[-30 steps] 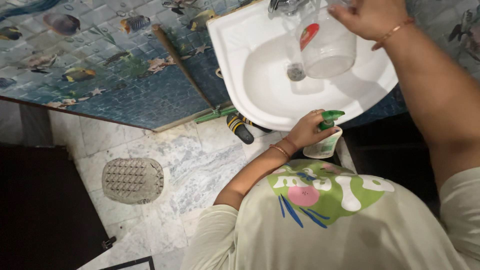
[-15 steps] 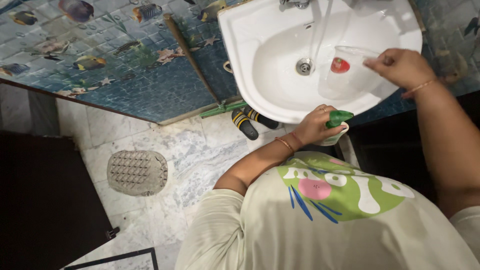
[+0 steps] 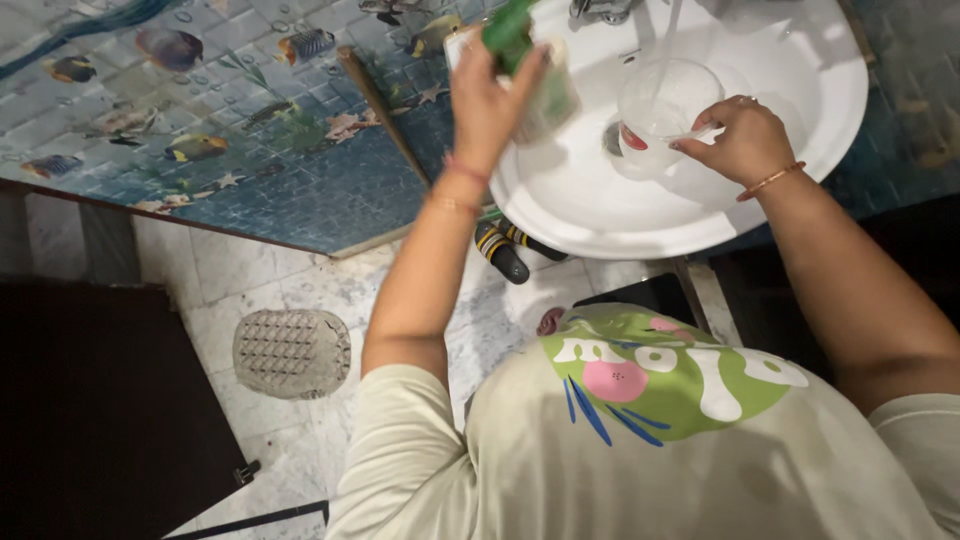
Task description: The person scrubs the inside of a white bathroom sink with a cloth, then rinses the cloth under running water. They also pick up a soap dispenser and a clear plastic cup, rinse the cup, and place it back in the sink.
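Observation:
My left hand [image 3: 495, 95] is raised over the left rim of the white wash basin [image 3: 780, 150] and grips a small bottle with a green cap [image 3: 535, 75], tilted. My right hand [image 3: 740, 140] holds a clear plastic jug with a red mark [image 3: 665, 110] inside the basin, near the drain. A thin stream of water falls from the tap [image 3: 605, 10] towards the jug.
A wooden stick [image 3: 385, 115] leans on the blue fish-patterned tile wall [image 3: 200, 130]. Black slippers with yellow stripes [image 3: 505, 250] lie under the basin. A round grey floor drain cover [image 3: 292, 352] sits on the marble floor. A dark surface [image 3: 90, 410] lies at left.
My left hand has lifted the green-capped bottle from below the basin up over its rim. My right hand has turned the jug more upright near the drain.

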